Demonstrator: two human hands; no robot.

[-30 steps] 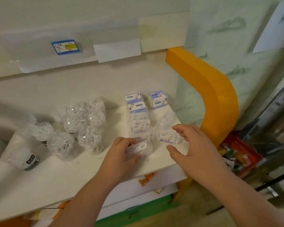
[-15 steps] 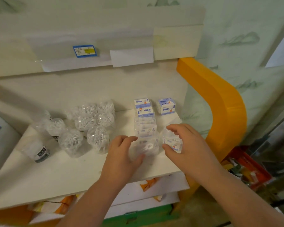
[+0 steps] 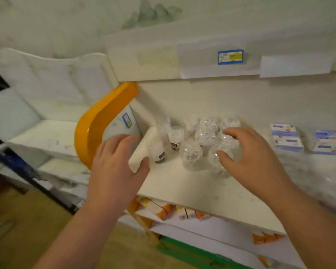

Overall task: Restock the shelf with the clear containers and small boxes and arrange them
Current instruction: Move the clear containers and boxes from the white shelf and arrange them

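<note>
Reaching both hands around the clear containers on the shelf, probably to bunch them together: left hand and right hand fingers loose, gripping nothing.

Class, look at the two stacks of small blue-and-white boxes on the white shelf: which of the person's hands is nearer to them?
Right. The right hand hovers over the clear containers, just left of the small blue-and-white boxes; the left hand is at the shelf's far left corner.

both grips spread, empty
</note>
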